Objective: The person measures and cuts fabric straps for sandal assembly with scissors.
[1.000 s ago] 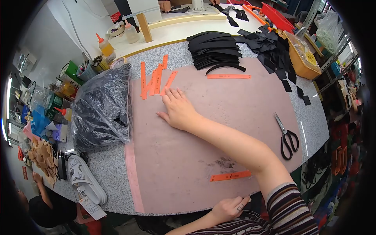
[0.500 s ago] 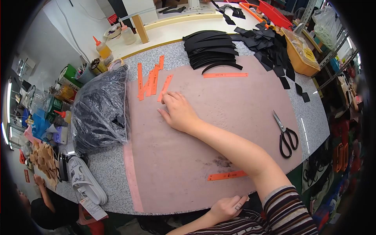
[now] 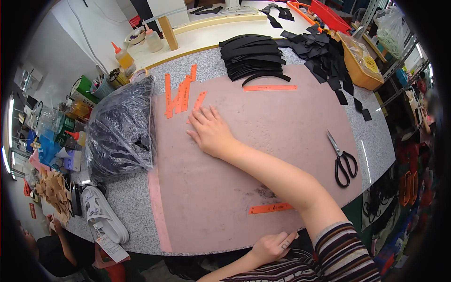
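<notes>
My right hand (image 3: 212, 131) lies palm down on the pinkish mat (image 3: 206, 188), its fingers spread over the lower end of a slanted orange strip (image 3: 200, 99). Just left of it are several more orange strips (image 3: 185, 94), some overlapping. Near the mat's front edge, my left hand (image 3: 272, 246) is closed, with a small pale bit at its fingertips that I cannot make out. Another orange strip (image 3: 270, 208) lies behind that hand, partly hidden by my right arm. One more orange strip (image 3: 270, 88) rests below the stack of curved black pieces (image 3: 251, 56).
Black-handled scissors (image 3: 345, 164) lie at the mat's right. A plastic bag of dark material (image 3: 122, 131) and a pale sandal (image 3: 103, 216) are on the left. Loose black pieces (image 3: 324, 56) lie beside a yellow bin (image 3: 359, 63). Another person (image 3: 58, 249) is at the lower left.
My right hand has shifted slightly, its fingers now more spread and covering more of the slanted strip's lower end. The other person's hand at the lower left has moved a little.
</notes>
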`<state>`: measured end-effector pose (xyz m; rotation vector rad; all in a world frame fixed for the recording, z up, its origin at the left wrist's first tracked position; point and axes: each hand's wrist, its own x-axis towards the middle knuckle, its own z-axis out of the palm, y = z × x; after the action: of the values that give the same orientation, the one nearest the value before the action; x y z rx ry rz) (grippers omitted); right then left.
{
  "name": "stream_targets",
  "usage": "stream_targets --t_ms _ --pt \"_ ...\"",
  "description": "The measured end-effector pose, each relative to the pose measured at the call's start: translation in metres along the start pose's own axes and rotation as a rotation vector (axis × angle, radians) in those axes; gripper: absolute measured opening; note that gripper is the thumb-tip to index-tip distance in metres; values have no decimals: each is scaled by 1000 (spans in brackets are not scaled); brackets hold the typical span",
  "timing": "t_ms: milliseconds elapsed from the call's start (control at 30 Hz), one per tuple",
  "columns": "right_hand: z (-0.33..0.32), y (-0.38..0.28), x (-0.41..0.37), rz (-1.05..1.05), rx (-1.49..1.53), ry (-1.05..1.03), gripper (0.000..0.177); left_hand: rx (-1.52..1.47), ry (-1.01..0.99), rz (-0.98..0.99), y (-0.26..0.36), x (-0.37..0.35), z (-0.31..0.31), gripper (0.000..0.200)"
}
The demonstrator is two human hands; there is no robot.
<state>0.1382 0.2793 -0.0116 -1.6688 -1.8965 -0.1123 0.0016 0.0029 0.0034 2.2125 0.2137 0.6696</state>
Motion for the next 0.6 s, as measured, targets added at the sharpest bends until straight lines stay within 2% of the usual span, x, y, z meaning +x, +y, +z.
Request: stream_targets --t_ms 267,367,467,567,600 --pt "-45 -43 -55 55 -124 -188 77 66 22 -15 1 -1 3 59" --pt "-68 -62 -80 136 -4 -264 77 88 6 -27 3 0 2 58" --pt "-73 -69 -97 239 296 -258 73 107 -11 -18 8 5 -5 49" --pt "-80 -59 -94 324 731 -162 69 135 -9 -21 9 6 -6 50" --pt "-80 -51 -91 241 565 -185 68 147 -8 -21 10 6 -6 50"
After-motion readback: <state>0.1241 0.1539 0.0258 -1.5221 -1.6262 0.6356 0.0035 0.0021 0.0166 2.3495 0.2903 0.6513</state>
